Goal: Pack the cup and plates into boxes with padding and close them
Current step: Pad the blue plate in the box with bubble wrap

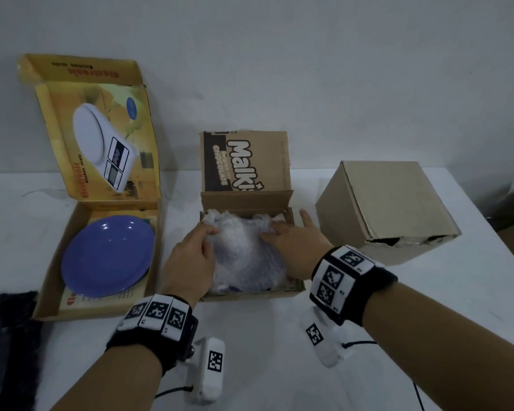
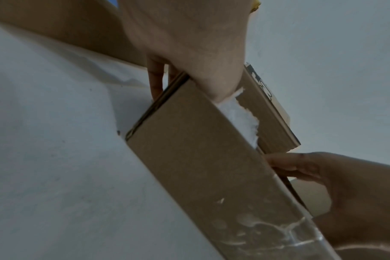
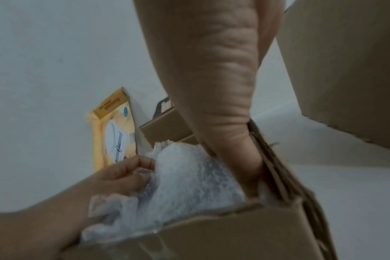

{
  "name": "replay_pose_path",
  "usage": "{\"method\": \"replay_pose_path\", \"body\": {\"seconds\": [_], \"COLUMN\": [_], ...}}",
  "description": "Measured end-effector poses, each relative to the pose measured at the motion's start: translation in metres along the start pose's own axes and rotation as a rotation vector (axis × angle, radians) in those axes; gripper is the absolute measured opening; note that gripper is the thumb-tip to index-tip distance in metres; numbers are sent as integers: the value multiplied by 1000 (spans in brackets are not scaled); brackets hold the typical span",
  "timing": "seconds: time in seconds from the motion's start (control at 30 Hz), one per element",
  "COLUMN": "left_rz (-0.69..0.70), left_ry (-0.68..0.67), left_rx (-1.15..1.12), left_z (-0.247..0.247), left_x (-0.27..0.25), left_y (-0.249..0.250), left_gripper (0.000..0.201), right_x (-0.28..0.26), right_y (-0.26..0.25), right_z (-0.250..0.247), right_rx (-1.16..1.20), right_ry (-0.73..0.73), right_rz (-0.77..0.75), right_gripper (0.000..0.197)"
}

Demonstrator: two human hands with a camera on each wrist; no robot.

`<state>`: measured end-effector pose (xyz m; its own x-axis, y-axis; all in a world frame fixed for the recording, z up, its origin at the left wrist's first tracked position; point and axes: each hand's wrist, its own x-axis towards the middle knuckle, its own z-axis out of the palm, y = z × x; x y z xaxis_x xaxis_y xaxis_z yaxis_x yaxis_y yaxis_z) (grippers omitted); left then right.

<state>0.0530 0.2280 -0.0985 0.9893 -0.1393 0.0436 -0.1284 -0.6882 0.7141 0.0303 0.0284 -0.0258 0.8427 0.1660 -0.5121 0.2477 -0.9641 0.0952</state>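
Crumpled clear bubble wrap [image 1: 244, 250] fills open brown cardboard box [image 1: 251, 293] mid-bench, long axis running away from person. Left hand [image 1: 190, 262] pinches wrap's left edge; right hand [image 1: 294, 241] presses flat, fingers straight. Contents under wrap hidden, possibly plate. Blue round plate [image 1: 107, 256] sits in yellow scale box [image 1: 54, 280], left.

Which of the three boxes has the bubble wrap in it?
The middle box, the one with the Malkist flap; bubble wrap fills it. The yellow box holds a blue plate; the plain box shows none.
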Motion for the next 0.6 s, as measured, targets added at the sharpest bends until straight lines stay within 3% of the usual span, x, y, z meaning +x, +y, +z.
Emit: {"method": "replay_pose_path", "body": {"seconds": [0.17, 0.3, 0.5, 0.6], "left_rz": [-1, 31, 33, 58], "left_ry": [2, 3, 6, 27], "left_rx": [-7, -32, -312, -338], "left_z": [2, 2, 5, 8], "left_x": [2, 0, 0, -1], "left_y": [-2, -4, -13, -15], "left_gripper": [23, 27, 51, 50], "right_x": [-13, -22, -9, 13], "right_y": [-6, -6, -33, -58], "right_z": [6, 8, 2, 20], "right_rx": [-89, -61, 520, 564], "right_ry": [105, 60, 124, 84], "right_rz": [15, -9, 112, 225], "right_gripper": [46, 43, 97, 116]}}
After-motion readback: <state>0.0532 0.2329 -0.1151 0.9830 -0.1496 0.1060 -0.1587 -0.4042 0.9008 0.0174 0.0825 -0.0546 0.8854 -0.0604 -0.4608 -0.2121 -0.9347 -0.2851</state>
